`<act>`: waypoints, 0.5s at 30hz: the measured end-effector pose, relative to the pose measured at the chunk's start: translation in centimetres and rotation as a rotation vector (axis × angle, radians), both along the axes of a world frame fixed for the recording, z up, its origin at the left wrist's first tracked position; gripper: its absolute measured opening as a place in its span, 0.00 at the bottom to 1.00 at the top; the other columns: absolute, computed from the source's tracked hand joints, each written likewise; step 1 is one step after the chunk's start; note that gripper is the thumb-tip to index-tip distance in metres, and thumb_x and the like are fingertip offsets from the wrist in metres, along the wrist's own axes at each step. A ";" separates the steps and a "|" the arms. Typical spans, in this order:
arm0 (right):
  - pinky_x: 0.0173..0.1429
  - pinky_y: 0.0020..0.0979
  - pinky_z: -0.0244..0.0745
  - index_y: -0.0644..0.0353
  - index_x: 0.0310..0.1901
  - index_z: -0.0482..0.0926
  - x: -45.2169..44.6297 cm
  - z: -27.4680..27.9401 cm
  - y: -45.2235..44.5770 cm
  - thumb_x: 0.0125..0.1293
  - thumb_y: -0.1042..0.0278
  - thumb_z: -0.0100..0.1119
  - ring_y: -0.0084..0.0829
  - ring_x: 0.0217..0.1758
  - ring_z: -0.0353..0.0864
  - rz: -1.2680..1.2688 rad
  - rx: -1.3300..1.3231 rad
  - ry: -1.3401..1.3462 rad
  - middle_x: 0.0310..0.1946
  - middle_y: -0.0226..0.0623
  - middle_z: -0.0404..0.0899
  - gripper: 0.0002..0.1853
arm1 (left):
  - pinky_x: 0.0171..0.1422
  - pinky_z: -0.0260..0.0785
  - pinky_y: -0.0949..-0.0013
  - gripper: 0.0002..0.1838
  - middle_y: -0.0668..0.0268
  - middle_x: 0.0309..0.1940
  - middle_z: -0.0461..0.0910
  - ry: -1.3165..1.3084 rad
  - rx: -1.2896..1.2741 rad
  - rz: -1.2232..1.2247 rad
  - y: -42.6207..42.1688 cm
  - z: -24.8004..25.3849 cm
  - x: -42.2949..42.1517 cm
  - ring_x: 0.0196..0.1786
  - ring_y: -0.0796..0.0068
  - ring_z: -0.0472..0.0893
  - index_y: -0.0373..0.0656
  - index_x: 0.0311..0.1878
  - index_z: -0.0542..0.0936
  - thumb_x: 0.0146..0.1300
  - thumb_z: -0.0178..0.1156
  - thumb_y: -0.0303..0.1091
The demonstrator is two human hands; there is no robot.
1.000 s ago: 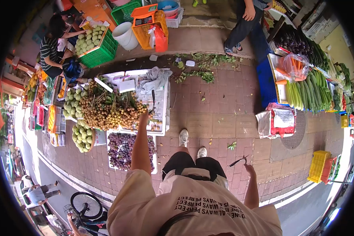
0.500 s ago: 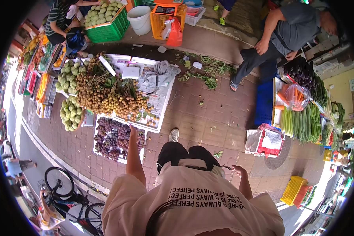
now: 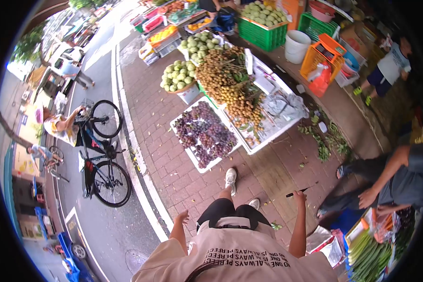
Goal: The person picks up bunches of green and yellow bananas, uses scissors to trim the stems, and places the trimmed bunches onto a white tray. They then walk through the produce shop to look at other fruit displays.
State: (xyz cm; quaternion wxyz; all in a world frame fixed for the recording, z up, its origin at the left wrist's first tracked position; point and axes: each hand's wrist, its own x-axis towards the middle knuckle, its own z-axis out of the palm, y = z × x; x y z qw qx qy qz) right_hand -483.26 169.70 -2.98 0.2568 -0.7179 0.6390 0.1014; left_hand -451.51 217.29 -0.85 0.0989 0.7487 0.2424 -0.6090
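My left hand (image 3: pixel 181 217) hangs low beside my body with its fingers loosely apart and nothing in them. In front of it, a white tray (image 3: pixel 207 168) of dark purple grapes (image 3: pixel 204 134) lies on the brick pavement. My right hand (image 3: pixel 300 197) is closed around a slim black object (image 3: pixel 290 194) with a thin, pointed end; its kind is too small to make out. Beyond the grapes, brown longans (image 3: pixel 225 77) are heaped with leafy stems on a white stall top (image 3: pixel 263 141). Green custard apples (image 3: pixel 178 75) fill a basket at the stall's left.
A cyclist on a bicycle (image 3: pixel 108 174) is on the road at left, past the white kerb line. A person in dark clothes (image 3: pixel 399 178) is close at right, by long green vegetables (image 3: pixel 369 254). An orange crate (image 3: pixel 317 61) and white bucket (image 3: pixel 297 46) stand behind the stall.
My view has turned left, so the stall sits further right and the road shows more. My left hand has drawn back from above the grapes; my right hand reaches further forward, holding the black object.
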 end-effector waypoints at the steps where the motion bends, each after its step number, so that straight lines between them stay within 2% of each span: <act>1: 0.48 0.39 0.61 0.65 0.30 0.75 2.4 1.2 0.0 0.49 0.48 0.44 0.45 0.39 0.70 0.041 -0.011 -0.013 0.33 0.49 0.74 0.24 | 0.49 0.56 0.54 0.33 0.68 0.51 0.66 0.003 -0.052 0.041 2.5 -0.8 -1.2 0.46 0.62 0.70 0.51 0.55 0.62 0.55 0.24 0.62; 2: 0.45 0.37 0.62 0.65 0.28 0.74 5.3 2.8 0.2 0.50 0.50 0.46 0.41 0.37 0.70 0.119 -0.007 -0.159 0.30 0.46 0.74 0.22 | 0.48 0.57 0.56 0.32 0.68 0.50 0.67 -0.023 -0.102 0.061 4.3 -0.3 -2.3 0.45 0.65 0.71 0.51 0.55 0.62 0.55 0.25 0.62; 3: 0.42 0.35 0.63 0.65 0.27 0.74 8.3 4.1 0.6 0.50 0.51 0.47 0.37 0.36 0.71 0.197 -0.005 -0.300 0.26 0.44 0.74 0.20 | 0.54 0.52 0.52 0.31 0.65 0.54 0.64 -0.068 -0.127 0.115 4.8 1.1 -3.3 0.47 0.60 0.70 0.50 0.57 0.59 0.56 0.24 0.58; 4: 0.42 0.35 0.63 0.65 0.27 0.74 11.2 5.1 0.9 0.50 0.51 0.47 0.37 0.36 0.71 0.238 -0.020 -0.301 0.26 0.44 0.74 0.20 | 0.54 0.52 0.51 0.30 0.66 0.53 0.65 -0.107 -0.134 0.162 7.1 -0.9 -4.3 0.47 0.61 0.70 0.50 0.56 0.61 0.57 0.26 0.57; 6: 0.36 0.29 0.62 0.66 0.24 0.73 17.3 7.3 2.3 0.53 0.58 0.48 0.26 0.33 0.70 0.395 0.097 -0.675 0.18 0.38 0.72 0.16 | 0.52 0.54 0.52 0.29 0.66 0.50 0.68 -0.113 -0.120 0.263 9.2 -1.6 -6.0 0.45 0.61 0.71 0.48 0.55 0.61 0.56 0.29 0.55; 8: 0.34 0.22 0.61 0.64 0.25 0.73 23.8 9.6 5.0 0.55 0.65 0.48 0.20 0.32 0.69 0.464 0.208 -0.838 0.20 0.31 0.72 0.11 | 0.49 0.55 0.50 0.30 0.68 0.51 0.67 -0.073 -0.127 0.392 11.6 -3.2 -7.0 0.46 0.59 0.70 0.48 0.56 0.60 0.55 0.29 0.57; 9: 0.34 0.22 0.61 0.63 0.26 0.74 27.2 10.4 6.7 0.56 0.64 0.47 0.20 0.32 0.69 0.448 0.302 -0.906 0.22 0.29 0.72 0.11 | 0.48 0.55 0.47 0.31 0.67 0.50 0.68 -0.096 -0.124 0.428 12.2 -2.6 -6.9 0.44 0.57 0.71 0.47 0.56 0.60 0.54 0.30 0.57; 10: 0.35 0.22 0.61 0.62 0.28 0.74 30.6 11.1 8.7 0.56 0.64 0.46 0.20 0.32 0.69 0.430 0.405 -0.971 0.24 0.27 0.72 0.10 | 0.46 0.56 0.46 0.31 0.66 0.45 0.72 -0.140 -0.131 0.516 14.3 -5.2 -7.1 0.39 0.56 0.73 0.46 0.55 0.61 0.54 0.30 0.56; 11: 0.39 0.21 0.61 0.61 0.29 0.73 34.0 12.2 11.2 0.57 0.64 0.46 0.19 0.34 0.68 0.334 0.461 -1.025 0.27 0.26 0.71 0.10 | 0.43 0.59 0.57 0.32 0.66 0.46 0.71 -0.157 -0.094 0.606 15.1 -5.1 -6.7 0.42 0.63 0.73 0.46 0.53 0.64 0.54 0.29 0.58; 12: 0.45 0.22 0.59 0.61 0.29 0.73 37.4 12.0 13.1 0.57 0.64 0.45 0.20 0.36 0.68 0.223 0.635 -1.036 0.27 0.27 0.72 0.10 | 0.42 0.59 0.57 0.32 0.65 0.45 0.72 -0.168 -0.101 0.648 16.5 -4.3 -6.3 0.40 0.63 0.74 0.45 0.53 0.64 0.55 0.29 0.58; 15: 0.47 0.23 0.59 0.63 0.28 0.74 46.9 13.2 18.2 0.58 0.64 0.45 0.22 0.36 0.70 0.457 0.552 -1.049 0.28 0.31 0.74 0.11 | 0.39 0.60 0.58 0.31 0.63 0.41 0.74 -0.165 -0.122 0.784 20.9 -6.4 -5.6 0.34 0.62 0.75 0.44 0.53 0.63 0.56 0.27 0.56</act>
